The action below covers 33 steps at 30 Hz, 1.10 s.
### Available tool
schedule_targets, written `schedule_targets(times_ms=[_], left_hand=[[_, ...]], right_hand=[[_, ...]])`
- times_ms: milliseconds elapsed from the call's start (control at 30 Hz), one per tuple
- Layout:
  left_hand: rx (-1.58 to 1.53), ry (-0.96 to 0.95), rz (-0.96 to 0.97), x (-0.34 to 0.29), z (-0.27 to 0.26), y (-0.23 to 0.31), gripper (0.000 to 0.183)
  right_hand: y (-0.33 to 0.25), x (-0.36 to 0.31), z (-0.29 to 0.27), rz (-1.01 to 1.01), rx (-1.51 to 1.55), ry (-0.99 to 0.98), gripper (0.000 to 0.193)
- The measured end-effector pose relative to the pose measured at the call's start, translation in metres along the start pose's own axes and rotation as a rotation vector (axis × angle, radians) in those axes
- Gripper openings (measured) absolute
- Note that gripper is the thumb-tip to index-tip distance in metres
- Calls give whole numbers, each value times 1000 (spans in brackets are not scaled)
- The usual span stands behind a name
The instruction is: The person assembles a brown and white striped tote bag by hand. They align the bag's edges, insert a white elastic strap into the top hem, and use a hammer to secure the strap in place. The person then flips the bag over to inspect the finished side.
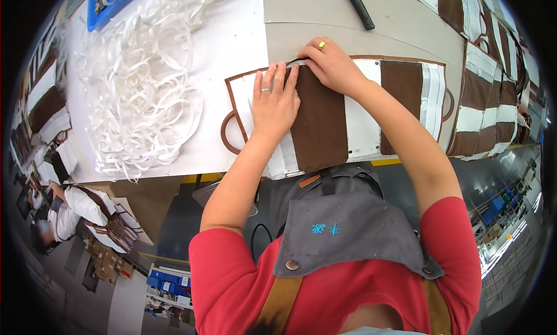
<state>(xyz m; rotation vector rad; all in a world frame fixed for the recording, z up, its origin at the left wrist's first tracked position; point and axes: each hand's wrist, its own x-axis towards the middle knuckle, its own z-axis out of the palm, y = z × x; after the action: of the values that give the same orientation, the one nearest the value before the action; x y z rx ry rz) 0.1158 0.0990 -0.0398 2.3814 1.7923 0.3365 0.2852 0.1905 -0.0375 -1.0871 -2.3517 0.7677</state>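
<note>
A brown and white striped bag (pixel 319 132) lies flat across the near edge of the table, with brown trim along its top. Brown loop handles stick out at its left and right ends. My left hand (pixel 274 105) rests on the bag's white and brown part, fingers stretched toward the top trim. Just right of it, my right hand (pixel 331 65) has thumb and fingers pinched on the bag's top edge. A dark gap shows along that edge between the two hands. The fingertips of my right hand are partly hidden.
A loose heap of white strips (pixel 145 91) covers the table's left part. Behind it sits a blue tray (pixel 107 13). A black ribbed tube (pixel 360 10) lies at the back. Similar striped pieces (pixel 478 126) are stacked at right. A person (pixel 64 213) works at far left.
</note>
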Motion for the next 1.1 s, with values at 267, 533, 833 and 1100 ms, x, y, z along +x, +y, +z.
schedule_targets(times_ms=[267,533,833,1100], left_hand=[[33,-18,-3,0,-1,0,46],[-157,-23,14,-1,-7,-15,49],[74,-37,92,1,-4,-13,53],[-132,-94,-35,3,-15,-14,56]], right_hand=[[5,-9,-4,-95,-12,-57,25],[-1,-13,-5,-225,-294,-105,33],[-3,-14,-4,-218,-376,-133,33],[-2,-17,-7,85,-135,5,28]])
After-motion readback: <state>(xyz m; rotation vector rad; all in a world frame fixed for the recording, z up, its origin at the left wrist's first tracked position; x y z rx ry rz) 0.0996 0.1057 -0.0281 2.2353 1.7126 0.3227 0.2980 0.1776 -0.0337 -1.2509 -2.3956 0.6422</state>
